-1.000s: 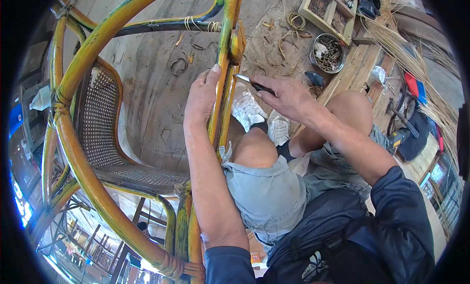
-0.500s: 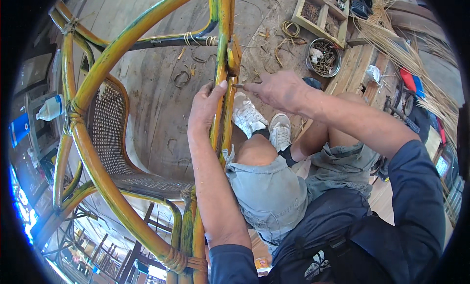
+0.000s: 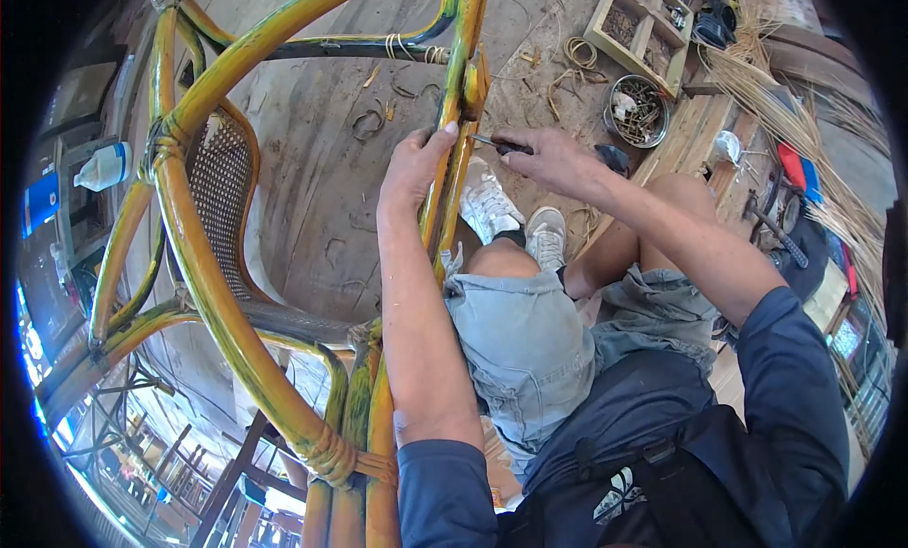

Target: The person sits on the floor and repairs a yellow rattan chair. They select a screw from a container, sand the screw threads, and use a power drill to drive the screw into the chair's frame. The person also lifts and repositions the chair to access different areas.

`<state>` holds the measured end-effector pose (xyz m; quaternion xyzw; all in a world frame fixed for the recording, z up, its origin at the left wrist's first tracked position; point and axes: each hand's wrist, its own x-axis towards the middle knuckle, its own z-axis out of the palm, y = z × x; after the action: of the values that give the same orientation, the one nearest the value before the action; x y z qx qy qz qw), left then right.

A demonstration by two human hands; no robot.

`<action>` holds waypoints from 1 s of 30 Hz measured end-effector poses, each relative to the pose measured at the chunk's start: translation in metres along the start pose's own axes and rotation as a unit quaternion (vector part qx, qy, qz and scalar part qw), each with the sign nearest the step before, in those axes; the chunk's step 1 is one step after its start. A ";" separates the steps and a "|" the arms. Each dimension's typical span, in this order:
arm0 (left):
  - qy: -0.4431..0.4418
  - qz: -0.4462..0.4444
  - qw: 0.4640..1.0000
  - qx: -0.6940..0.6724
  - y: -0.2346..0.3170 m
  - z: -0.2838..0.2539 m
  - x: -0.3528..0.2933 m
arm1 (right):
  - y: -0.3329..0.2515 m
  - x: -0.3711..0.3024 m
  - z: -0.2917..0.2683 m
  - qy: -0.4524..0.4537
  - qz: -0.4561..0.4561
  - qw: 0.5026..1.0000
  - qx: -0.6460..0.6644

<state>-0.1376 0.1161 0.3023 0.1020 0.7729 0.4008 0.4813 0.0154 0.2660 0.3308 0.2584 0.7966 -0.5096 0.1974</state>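
Note:
A rattan chair [image 3: 216,274], stained yellow and green-black, stands at my left with a woven cane panel [image 3: 222,184]. My left hand [image 3: 409,174] is wrapped round one of its two upright poles [image 3: 452,174], thumb lying over the front. From the other side my right hand [image 3: 558,160] grips a thin-shafted tool with a dark handle [image 3: 514,146], perhaps an awl or a screwdriver. Its shaft points left at the poles, close to my left thumb; whether the tip goes in cannot be told. A short wooden piece [image 3: 480,80] sits against the poles just above.
Beyond my right hand are a metal bowl [image 3: 664,122] of small parts and a divided wooden box [image 3: 596,33]. Long cane strips [image 3: 804,122] and a hammer [image 3: 777,230] lie at the right. Rattan scraps [image 3: 369,122] litter the floor. A white bottle [image 3: 102,167] is far left.
The view has shifted, so the chair sits differently in it. My right hand has turned, and the tool's thin shaft and dark handle now show. My left hand still grips the pole.

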 end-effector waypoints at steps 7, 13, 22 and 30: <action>-0.010 -0.010 0.999 -0.048 0.017 0.001 -0.015 | -0.023 -0.015 0.002 -0.016 0.114 0.971 0.211; -0.001 0.000 1.000 -0.020 0.010 0.001 -0.008 | -0.013 -0.010 0.016 0.126 -0.076 0.986 -0.084; -0.013 0.004 0.999 -0.040 0.012 0.001 -0.013 | -0.070 -0.010 -0.019 -0.045 -0.025 0.924 -0.379; 0.007 0.014 1.000 0.022 0.002 -0.003 -0.005 | -0.080 0.004 -0.015 -0.074 -0.038 0.888 -0.452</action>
<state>-0.1382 0.1132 0.3078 0.1208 0.7833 0.3915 0.4675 -0.0380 0.2530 0.3914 0.0719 0.9330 -0.1194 0.3317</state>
